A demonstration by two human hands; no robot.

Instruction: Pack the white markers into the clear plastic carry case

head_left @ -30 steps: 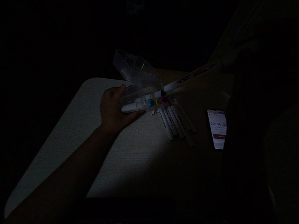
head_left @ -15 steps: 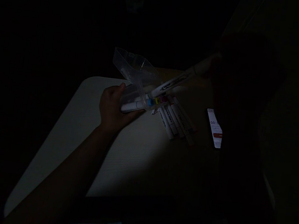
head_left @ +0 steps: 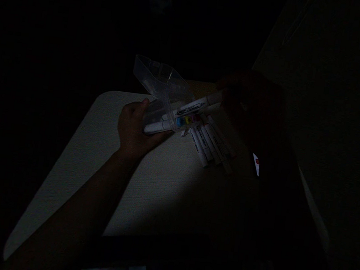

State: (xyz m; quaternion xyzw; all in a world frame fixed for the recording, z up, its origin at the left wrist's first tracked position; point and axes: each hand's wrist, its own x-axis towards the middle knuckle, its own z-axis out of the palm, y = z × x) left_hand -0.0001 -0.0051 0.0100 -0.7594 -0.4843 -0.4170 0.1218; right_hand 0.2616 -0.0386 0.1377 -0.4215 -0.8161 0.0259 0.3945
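Here, the left hand [head_left: 132, 124] grips a clear case [head_left: 154, 110]; markers [head_left: 158, 127] inside.

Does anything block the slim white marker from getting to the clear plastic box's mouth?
Nothing visible: the right hand holds the slim white marker at the mouth of the clear plastic box, its raised lid above, coloured marker ends below.

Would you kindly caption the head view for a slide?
In dim light, the left hand holds a clear case, the right hand a marker at its opening.
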